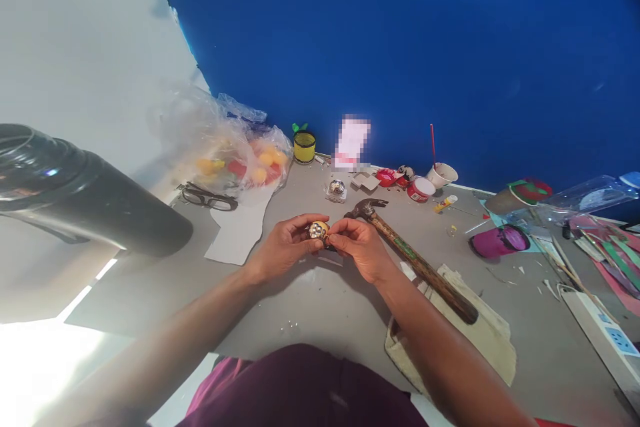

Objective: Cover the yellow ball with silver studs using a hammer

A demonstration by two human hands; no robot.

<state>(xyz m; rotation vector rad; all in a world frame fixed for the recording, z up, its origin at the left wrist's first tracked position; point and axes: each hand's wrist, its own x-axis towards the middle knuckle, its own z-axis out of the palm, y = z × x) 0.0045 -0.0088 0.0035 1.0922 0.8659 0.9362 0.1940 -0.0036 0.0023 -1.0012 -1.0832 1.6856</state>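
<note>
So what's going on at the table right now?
A person holds a small beaded ball in the left grip over the table. The right grip is at the ball's right side, fingertips together; what they pinch is too small to tell. A silvery ball sits farther back. The hammer lies to the right, its handle partly across a cloth.

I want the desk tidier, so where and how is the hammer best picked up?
Probably take the hammer by the near half of its wooden handle, from above on the right: it is long and slim, slants away, and carries its metal head at the far end.
</note>
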